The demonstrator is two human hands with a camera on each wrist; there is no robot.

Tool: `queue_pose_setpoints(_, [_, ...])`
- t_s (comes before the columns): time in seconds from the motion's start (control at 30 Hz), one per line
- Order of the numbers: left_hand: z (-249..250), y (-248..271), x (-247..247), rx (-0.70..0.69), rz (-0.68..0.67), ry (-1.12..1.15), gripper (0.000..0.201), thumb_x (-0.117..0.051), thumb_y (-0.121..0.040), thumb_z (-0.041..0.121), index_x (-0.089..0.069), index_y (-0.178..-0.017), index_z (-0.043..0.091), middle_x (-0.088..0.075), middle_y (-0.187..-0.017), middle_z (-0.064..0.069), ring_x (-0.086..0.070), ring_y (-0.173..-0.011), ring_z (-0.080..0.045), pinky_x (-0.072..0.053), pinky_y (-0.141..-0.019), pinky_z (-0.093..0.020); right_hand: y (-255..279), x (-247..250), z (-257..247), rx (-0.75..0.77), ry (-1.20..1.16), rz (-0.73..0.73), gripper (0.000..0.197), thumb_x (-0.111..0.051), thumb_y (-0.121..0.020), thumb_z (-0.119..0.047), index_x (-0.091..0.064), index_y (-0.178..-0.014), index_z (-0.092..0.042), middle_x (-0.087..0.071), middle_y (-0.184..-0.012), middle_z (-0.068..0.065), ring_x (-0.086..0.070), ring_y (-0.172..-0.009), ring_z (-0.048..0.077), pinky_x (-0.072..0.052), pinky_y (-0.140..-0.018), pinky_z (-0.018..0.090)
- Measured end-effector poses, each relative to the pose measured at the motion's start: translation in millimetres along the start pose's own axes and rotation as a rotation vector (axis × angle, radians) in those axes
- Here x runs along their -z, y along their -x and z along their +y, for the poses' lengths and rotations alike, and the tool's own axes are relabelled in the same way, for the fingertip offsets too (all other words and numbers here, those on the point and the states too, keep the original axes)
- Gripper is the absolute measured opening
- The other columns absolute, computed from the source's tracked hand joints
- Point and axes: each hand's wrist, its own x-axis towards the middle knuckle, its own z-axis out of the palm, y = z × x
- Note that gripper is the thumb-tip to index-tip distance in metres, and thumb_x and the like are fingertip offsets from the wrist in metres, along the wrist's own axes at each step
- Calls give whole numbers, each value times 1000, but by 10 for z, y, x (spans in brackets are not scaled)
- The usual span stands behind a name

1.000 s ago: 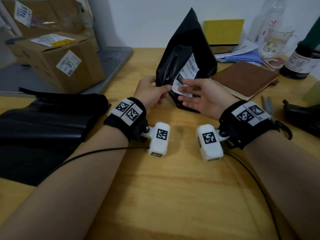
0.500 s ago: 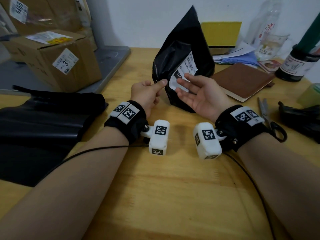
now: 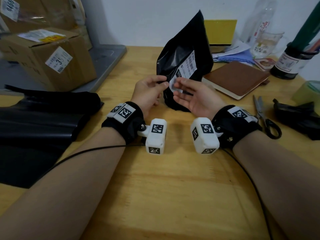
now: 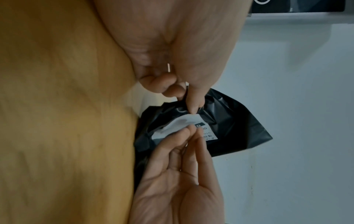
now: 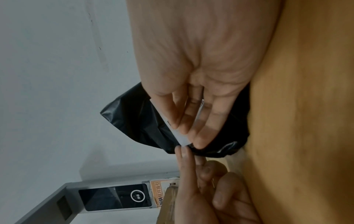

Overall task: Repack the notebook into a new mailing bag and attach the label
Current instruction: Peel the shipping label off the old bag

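An old black mailing bag [image 3: 180,54] stands upright mid-table with a white label [image 3: 189,64] on its front. The label's lower corner is lifted off the plastic. My left hand [image 3: 164,81] pinches the bag's edge just left of that corner; the left wrist view shows the pinch [image 4: 186,97] on black film [image 4: 239,121]. My right hand [image 3: 179,84] pinches the peeled corner, and in the right wrist view the white strip [image 5: 179,136] sits between thumb and fingers [image 5: 182,125]. The brown notebook [image 3: 237,78] lies flat to the right of the bag.
A stack of new black bags [image 3: 43,118] lies at the left. Behind it sits a cardboard box [image 3: 52,59] on a grey tray. Scissors [image 3: 263,115] and crumpled black plastic [image 3: 297,116] lie at the right. Bottles, a glass and papers crowd the back right.
My right hand went from fingers laid on the label to pinching its lower corner, which now curls off the bag. The left hand kept its hold on the bag's edge.
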Motion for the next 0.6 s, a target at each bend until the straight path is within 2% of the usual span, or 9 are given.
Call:
queue_pose_setpoints(0.13, [1, 6, 14, -10, -17, -6, 15, -72, -90, 15, -73, -99, 27, -56, -76, 4, -48, -62, -8, -36, -45, -20, -3, -4, 22, 55, 60, 27, 14, -63, -98, -10, -73, -105, -3, -73, -87, 7, -70, -72, 19, -59, -70, 30])
queue_pose_setpoints(0.27, [14, 20, 15, -1, 0, 61, 15, -76, -86, 16, -75, -97, 25, -57, -76, 2, -45, -60, -8, -34, -44, -18, 0, -5, 27, 97, 156, 26, 18, -68, -96, -16, -72, -108, -4, -72, -87, 4, -68, -69, 17, -57, -64, 27])
queue_pose_setpoints(0.4, [37, 37, 4, 4, 8, 100, 10, -78, -84, 15, -74, -90, 23, -57, -69, 5, -43, -57, -7, -30, -43, -19, 32, -65, 46, 154, 292, 56, 14, -72, -94, -22, -75, -99, -10, -70, -83, 3, -62, -60, 16, -46, -47, 23])
queue_pose_setpoints(0.5, [40, 38, -3, 2, 11, 113, 10, -79, -84, 15, -74, -86, 23, -57, -64, 7, -43, -55, -6, -30, -42, -19, 35, -101, 49, 170, 334, 80, 14, -74, -92, -22, -76, -97, -10, -70, -81, 3, -59, -58, 16, -39, -43, 23])
queue_pose_setpoints(0.6, [32, 36, -2, 4, 15, 106, 10, -79, -83, 15, -74, -86, 23, -59, -68, 5, -43, -55, -7, -30, -42, -19, 34, -100, 60, 169, 323, 90, 11, -76, -90, -21, -76, -95, -11, -69, -79, 4, -56, -56, 16, -36, -42, 23])
